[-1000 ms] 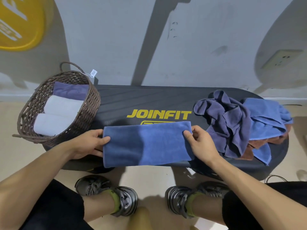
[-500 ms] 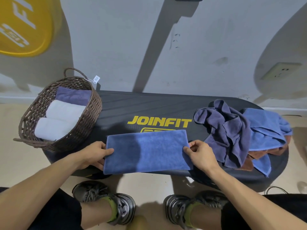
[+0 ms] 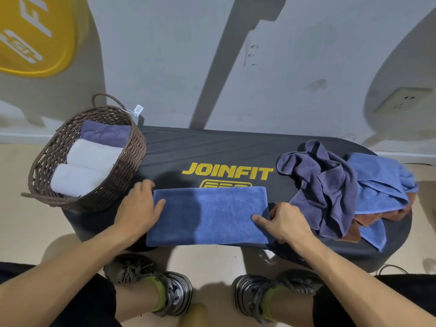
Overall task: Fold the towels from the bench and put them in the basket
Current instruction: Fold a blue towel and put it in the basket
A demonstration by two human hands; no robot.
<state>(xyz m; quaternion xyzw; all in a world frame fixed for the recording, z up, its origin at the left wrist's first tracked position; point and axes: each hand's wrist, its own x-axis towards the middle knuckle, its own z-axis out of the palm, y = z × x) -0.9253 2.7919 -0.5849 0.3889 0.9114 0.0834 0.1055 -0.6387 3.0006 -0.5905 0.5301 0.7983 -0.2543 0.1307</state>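
Observation:
A blue towel (image 3: pixel 208 215), folded into a long rectangle, lies flat at the front edge of the black bench (image 3: pixel 212 149). My left hand (image 3: pixel 139 208) rests on its left end, fingers spread over the cloth. My right hand (image 3: pixel 286 223) grips its right end, thumb on top and fingers tucked under the edge. A brown wicker basket (image 3: pixel 113 187) stands on the bench's left end with two white rolled towels (image 3: pixel 87 166) and a purple folded one (image 3: pixel 105 133) inside. A heap of unfolded towels, purple (image 3: pixel 328 185), light blue (image 3: pixel 382 185) and rust-brown (image 3: pixel 368 220), lies at the right end.
A grey wall rises right behind the bench, with a yellow disc (image 3: pixel 35 36) at upper left and a wall socket (image 3: pixel 401 100) at right. My two shoes (image 3: pixel 174 291) stand on the beige floor below the bench's front edge.
Both hands have slid further onto the towel's ends. The right hand has dropped lower on the right edge, and the towel looks smoothed flatter.

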